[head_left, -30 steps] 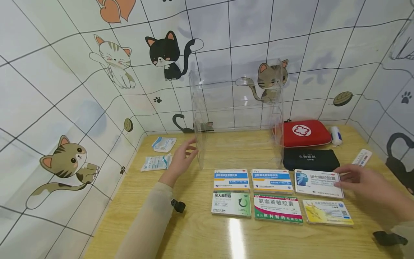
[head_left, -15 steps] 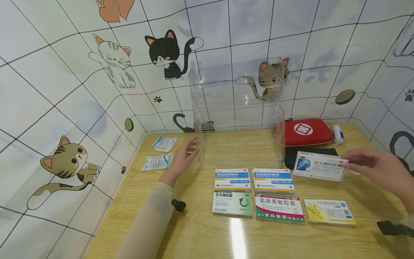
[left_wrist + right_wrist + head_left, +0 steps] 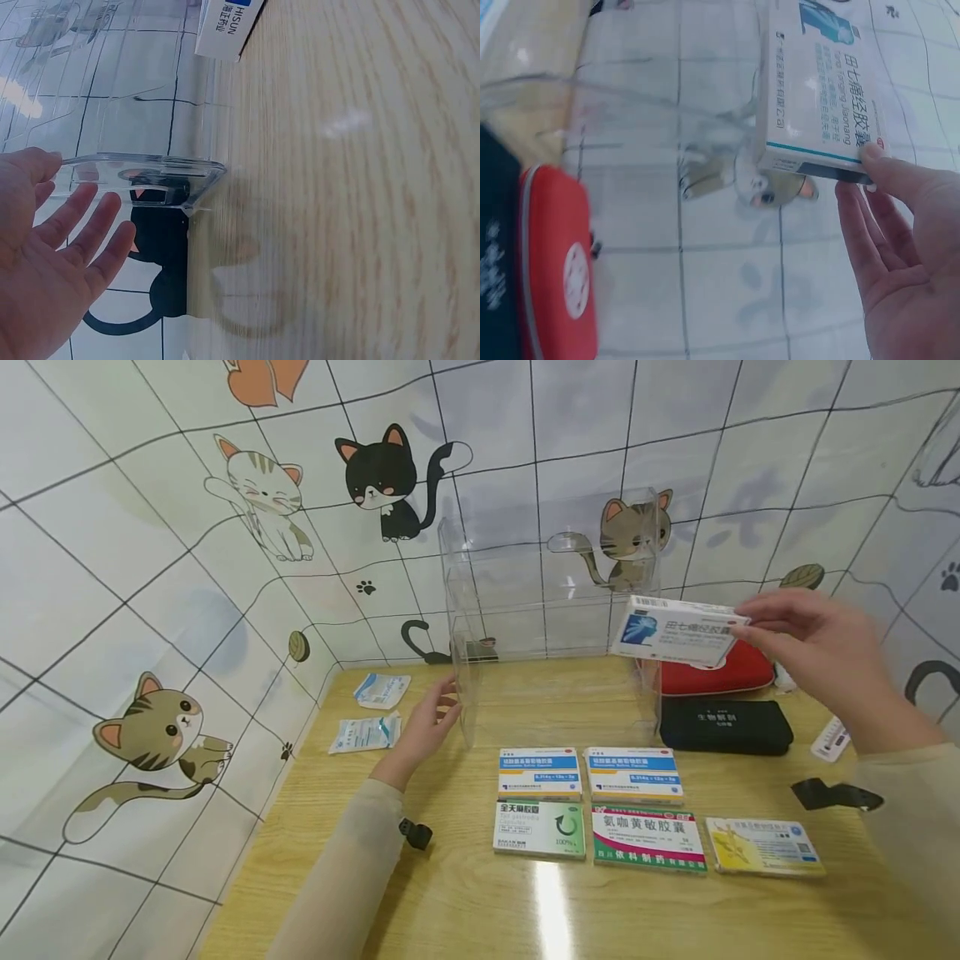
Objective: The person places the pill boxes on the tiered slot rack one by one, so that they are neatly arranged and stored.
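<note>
My right hand (image 3: pixel 817 652) pinches a white medicine box (image 3: pixel 678 633) between thumb and fingers, in the air beside the upper right of a clear plastic shelf rack (image 3: pixel 555 610). The right wrist view shows the thumb on the box's printed face (image 3: pixel 817 90) at one end, fingers behind. My left hand (image 3: pixel 427 727) is at the rack's left side panel, its fingers loosely extended. In the left wrist view, the thumb of that hand (image 3: pixel 45 262) meets the clear edge. Below the rack lie two blue-and-white boxes (image 3: pixel 540 774), a green box (image 3: pixel 538 829), a pink-and-green box (image 3: pixel 648 839) and a yellow-and-white box (image 3: pixel 765 847).
Behind the right hand sit a red first-aid case (image 3: pixel 712 681) and a black pouch (image 3: pixel 723 727). A white thermometer-like strip (image 3: pixel 831 739) lies right of the pouch. Two packets, one lower (image 3: pixel 365 734), lie at left. The tiled wall closes off the back.
My right hand has lifted the white medicine box off the table, up and left past the black pouch to the rack's right side. The left hand has stayed at the rack.
</note>
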A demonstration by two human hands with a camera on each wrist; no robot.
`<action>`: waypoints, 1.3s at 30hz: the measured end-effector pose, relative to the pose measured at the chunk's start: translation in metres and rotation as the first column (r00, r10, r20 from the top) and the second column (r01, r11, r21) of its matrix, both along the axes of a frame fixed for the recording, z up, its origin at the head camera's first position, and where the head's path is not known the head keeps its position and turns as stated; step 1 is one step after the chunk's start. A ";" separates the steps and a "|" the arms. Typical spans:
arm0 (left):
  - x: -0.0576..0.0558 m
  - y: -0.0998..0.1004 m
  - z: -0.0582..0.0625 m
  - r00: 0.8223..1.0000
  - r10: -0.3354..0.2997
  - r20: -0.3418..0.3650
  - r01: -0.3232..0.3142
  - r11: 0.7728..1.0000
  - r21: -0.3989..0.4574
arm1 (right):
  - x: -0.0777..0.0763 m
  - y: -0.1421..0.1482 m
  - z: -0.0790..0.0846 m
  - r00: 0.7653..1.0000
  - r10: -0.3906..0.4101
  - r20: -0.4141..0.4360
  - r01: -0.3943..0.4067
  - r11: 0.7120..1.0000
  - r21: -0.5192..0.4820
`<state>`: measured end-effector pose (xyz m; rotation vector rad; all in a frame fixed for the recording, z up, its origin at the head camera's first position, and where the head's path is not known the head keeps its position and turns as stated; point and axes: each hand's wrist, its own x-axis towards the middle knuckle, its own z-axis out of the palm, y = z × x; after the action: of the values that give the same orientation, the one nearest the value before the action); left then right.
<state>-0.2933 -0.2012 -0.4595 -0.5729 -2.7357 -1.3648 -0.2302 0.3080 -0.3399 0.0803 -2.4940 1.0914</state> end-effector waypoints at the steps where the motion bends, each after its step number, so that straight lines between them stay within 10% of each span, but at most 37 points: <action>1: 0.000 0.000 0.000 1.000 0.002 0.003 -0.002 1.000 0.001 | -0.005 -0.008 0.007 1.000 0.001 -0.004 -0.001 1.000 -0.003; 13: -0.001 -0.004 0.001 1.000 -0.009 -0.003 0.009 1.000 -0.025 | -0.078 -0.104 0.071 0.971 0.006 -0.240 -0.072 0.961 -0.266; 22: 0.003 0.002 0.002 1.000 -0.009 0.001 0.009 0.999 -0.038 | -0.125 -0.149 0.095 0.944 0.020 -0.330 -0.114 0.957 -0.265; 39: 0.002 0.005 0.008 1.000 0.009 0.010 -0.008 0.995 -0.098 | -0.175 -0.194 0.098 0.986 0.087 -0.139 -0.108 0.983 -0.150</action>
<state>-0.2918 -0.1966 -0.4519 -0.5601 -2.8231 -1.2402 -0.4055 0.1143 -0.2422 0.2237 -2.3001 1.2760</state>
